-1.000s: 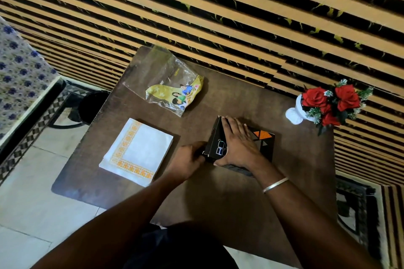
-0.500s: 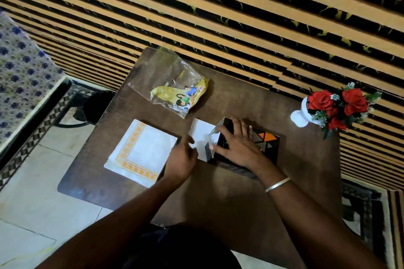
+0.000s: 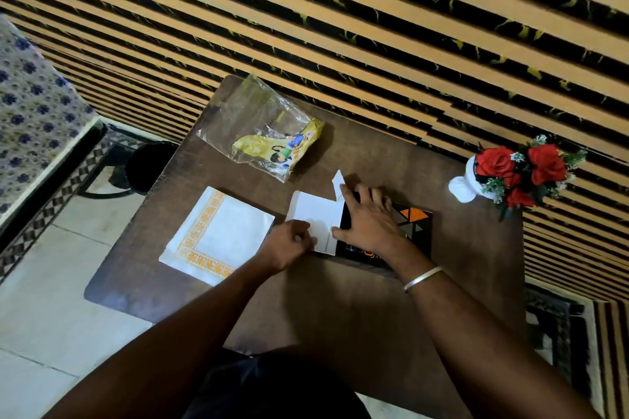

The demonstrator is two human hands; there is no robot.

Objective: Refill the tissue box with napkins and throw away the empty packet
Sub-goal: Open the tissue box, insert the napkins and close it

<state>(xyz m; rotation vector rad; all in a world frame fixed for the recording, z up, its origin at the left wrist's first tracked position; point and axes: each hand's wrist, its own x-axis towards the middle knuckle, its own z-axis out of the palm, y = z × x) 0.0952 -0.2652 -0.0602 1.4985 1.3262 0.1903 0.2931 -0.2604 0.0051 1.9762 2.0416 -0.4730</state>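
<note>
A black tissue box (image 3: 413, 224) with orange triangles lies on the dark brown table (image 3: 340, 309). Its white end flaps (image 3: 315, 211) are folded out to the left. My right hand (image 3: 369, 219) lies flat on the box and presses it down. My left hand (image 3: 289, 243) pinches the near edge of the big white flap. A stack of white napkins (image 3: 221, 236) with an orange border lies left of the box. The clear empty packet (image 3: 262, 133) with a yellow printed end lies at the back of the table.
A white vase of red flowers (image 3: 514, 173) stands at the table's right back corner. A black bin (image 3: 146, 163) sits on the floor left of the table. A striped wall runs right behind the table. A patterned cloth surface (image 3: 30, 119) is at far left.
The box's end was shut a second ago. My left hand has pulled the white flaps open to the left. My right hand has stayed on top of the box.
</note>
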